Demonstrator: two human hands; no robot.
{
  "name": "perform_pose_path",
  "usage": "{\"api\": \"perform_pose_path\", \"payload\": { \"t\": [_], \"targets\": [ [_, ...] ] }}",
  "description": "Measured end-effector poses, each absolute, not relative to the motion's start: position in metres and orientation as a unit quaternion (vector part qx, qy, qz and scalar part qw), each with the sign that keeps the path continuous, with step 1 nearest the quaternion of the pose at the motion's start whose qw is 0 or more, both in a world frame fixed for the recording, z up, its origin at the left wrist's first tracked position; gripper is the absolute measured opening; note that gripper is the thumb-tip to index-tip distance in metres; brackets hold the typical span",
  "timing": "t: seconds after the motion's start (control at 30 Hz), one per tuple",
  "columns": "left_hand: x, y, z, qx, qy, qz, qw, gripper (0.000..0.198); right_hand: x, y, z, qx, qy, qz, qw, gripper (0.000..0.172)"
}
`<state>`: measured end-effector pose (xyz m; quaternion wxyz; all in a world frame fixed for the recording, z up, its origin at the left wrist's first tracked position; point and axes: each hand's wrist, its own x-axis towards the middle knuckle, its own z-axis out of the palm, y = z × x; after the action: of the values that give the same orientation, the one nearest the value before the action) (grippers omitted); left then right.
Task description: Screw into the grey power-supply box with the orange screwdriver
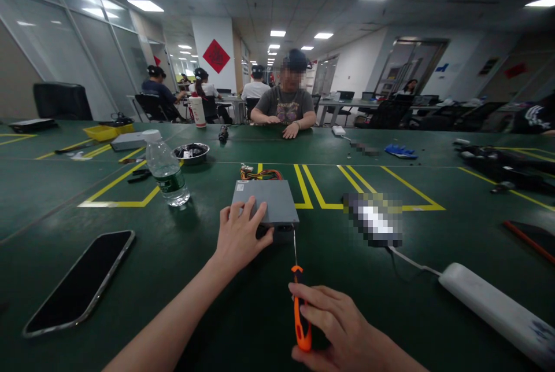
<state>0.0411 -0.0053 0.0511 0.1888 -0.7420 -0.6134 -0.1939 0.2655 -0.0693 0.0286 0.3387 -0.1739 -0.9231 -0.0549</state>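
A grey metal computer power supply [277, 198] lies flat on the green table, its bundle of coloured cables [262, 174] at the far side. My left hand [243, 230] grips its near left edge, fingers on the top and thumb against the front face. In my right hand [332, 323] is a screwdriver with an orange and black handle [299, 314]. The shaft points away from me, and its tip meets the near right corner of the power supply. Whether the tip sits in a screw is too small to tell.
Left of the power supply stand a water bottle [167, 172] and a metal bowl [192, 153]; a phone [82, 279] lies nearer. On the right are a blurred-out device [373, 221] on a cable and a white power strip [489, 308]. A person [286, 97] sits opposite.
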Motion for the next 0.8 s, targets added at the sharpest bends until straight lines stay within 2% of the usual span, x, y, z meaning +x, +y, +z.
{"api": "perform_pose_path", "payload": {
  "t": [0.17, 0.37, 0.63, 0.8],
  "targets": [
    [0.041, -0.005, 0.051, -0.742, -0.614, -0.187, 0.19, 0.047, 0.265, -0.07, 0.033, -0.165, -0.941, -0.076, 0.284, 0.031],
    [0.041, -0.005, 0.051, -0.742, -0.616, -0.184, 0.19, 0.048, 0.264, -0.066, 0.026, -0.167, -0.902, -0.1, 0.386, 0.025],
    [0.041, -0.005, 0.052, -0.742, -0.616, -0.183, 0.191, 0.047, 0.264, -0.066, 0.043, -0.147, -0.935, -0.075, 0.313, 0.035],
    [0.04, -0.005, 0.051, -0.744, -0.615, -0.177, 0.193, 0.047, 0.27, -0.064, 0.038, -0.151, -0.912, -0.085, 0.371, 0.026]
  ]
}}
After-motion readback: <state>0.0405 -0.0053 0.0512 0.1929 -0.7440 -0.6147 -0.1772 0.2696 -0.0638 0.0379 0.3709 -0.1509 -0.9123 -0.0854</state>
